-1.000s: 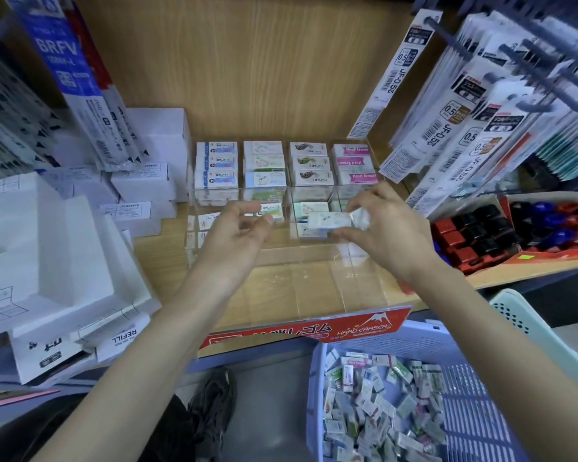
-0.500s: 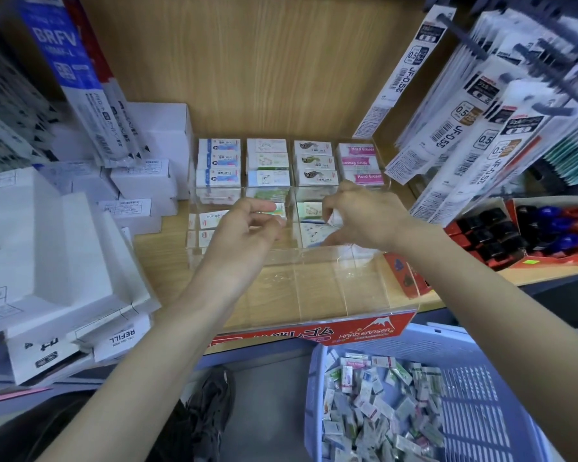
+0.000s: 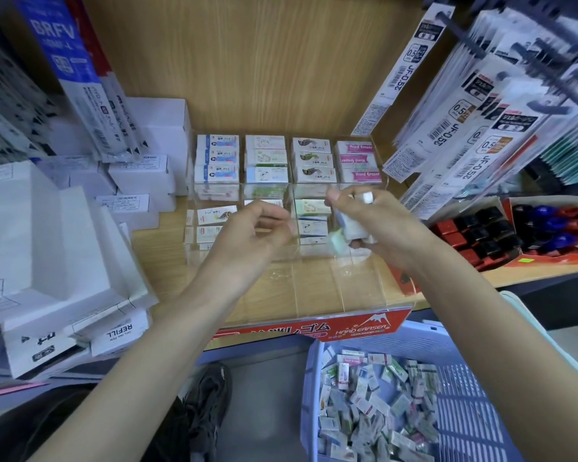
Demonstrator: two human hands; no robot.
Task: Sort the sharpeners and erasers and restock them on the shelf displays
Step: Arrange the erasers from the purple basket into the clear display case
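A clear acrylic display tray (image 3: 364, 288) with four lanes sits on the wooden shelf. Boxed erasers (image 3: 266, 158) fill its back rows, and a few lie in the middle of the left three lanes. My right hand (image 3: 377, 225) hovers over the third and fourth lanes and grips a small bundle of wrapped erasers (image 3: 351, 228). My left hand (image 3: 257, 235) hangs over the second lane with fingers loosely curled and nothing visible in it. A blue basket (image 3: 464, 395) below the shelf holds several loose wrapped erasers.
White refill boxes (image 3: 60, 248) are stacked at the left. Hanging pen refill packs (image 3: 474, 105) crowd the right. Red trays of red, black and blue items (image 3: 501, 231) stand at the right on the shelf. A red "Hard Eraser" sign (image 3: 314, 328) fronts the tray.
My right hand has drawn back to the right from the third lane, still with erasers in its grip. My left hand stays over the second lane, fingers slightly more curled.
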